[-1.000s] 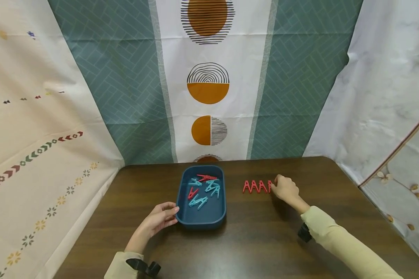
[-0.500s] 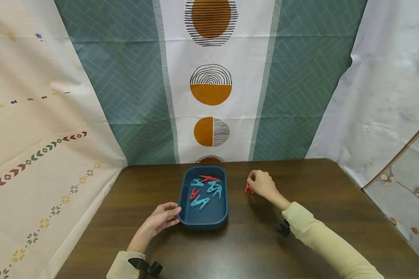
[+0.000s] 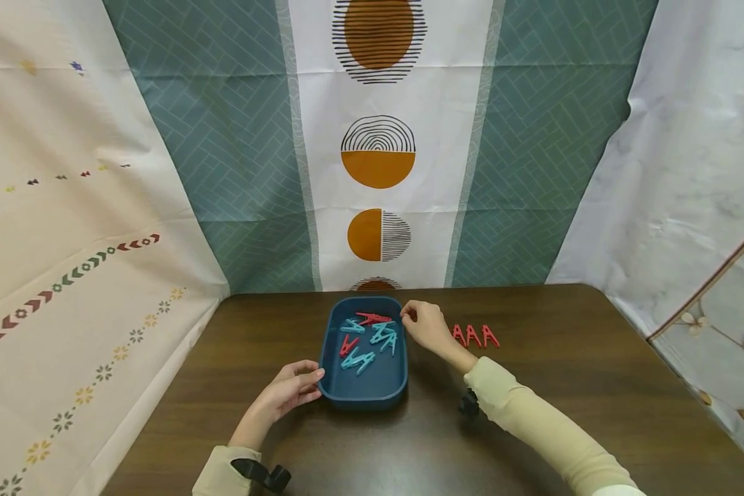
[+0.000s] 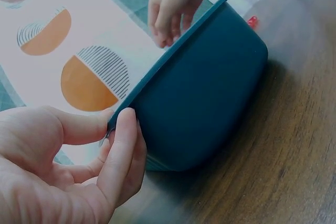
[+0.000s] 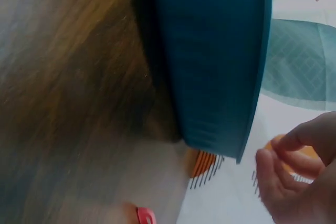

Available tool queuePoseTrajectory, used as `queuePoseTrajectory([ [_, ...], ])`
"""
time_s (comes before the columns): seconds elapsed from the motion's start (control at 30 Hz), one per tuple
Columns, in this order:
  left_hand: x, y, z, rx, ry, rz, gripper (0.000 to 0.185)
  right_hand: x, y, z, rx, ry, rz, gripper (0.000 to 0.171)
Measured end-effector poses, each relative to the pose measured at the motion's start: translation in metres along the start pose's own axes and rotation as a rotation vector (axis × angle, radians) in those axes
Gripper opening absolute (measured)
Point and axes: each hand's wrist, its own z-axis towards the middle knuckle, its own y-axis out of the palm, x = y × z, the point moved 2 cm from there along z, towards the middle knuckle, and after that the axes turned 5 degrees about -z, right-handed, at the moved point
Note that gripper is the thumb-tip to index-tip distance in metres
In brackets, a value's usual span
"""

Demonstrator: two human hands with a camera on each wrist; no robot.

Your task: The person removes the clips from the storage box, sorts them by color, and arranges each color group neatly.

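A dark blue plastic bin point(image 3: 367, 389) stands on the table with several light blue clothespins point(image 3: 358, 359) and several red clothespins point(image 3: 348, 345) lying loose inside. My left hand point(image 3: 290, 391) pinches its left rim, thumb on one side and fingers on the other, as the left wrist view confirms. Above the bin's right rim, near its far corner, hovers my right hand point(image 3: 430, 327). Its fingers are loosely bent, and nothing shows between them in the right wrist view. Red clothespins point(image 3: 473, 336) form a row on the table right of the bin; my right hand and wrist may cover part of that row.
The brown wooden table point(image 3: 533, 406) extends around the bin. A patterned cloth point(image 3: 381, 234) hangs behind its far edge. More cloths hang at the left point(image 3: 99, 331) and right point(image 3: 676, 207) sides.
My right hand has moved left from the right end of the red clothespin row to the bin's right rim, uncovering clothespins there. My left hand stays on the bin. The view has shifted slightly.
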Motion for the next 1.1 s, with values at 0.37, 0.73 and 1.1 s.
queuePoseTrajectory([
  [0.37,-0.002,-0.001,0.002,-0.005,0.006,0.010,0.036,-0.014,0.032,0.021,-0.214,-0.119,0.000,0.016],
  [0.73,-0.001,0.000,0.002,-0.008,0.006,-0.004,0.035,-0.019,0.060,0.038,-0.370,-0.173,-0.314,0.024],
  [1.1,-0.003,-0.001,0.002,0.001,-0.005,-0.018,0.032,-0.018,0.076,0.044,-0.367,-0.201,-0.462,0.018],
])
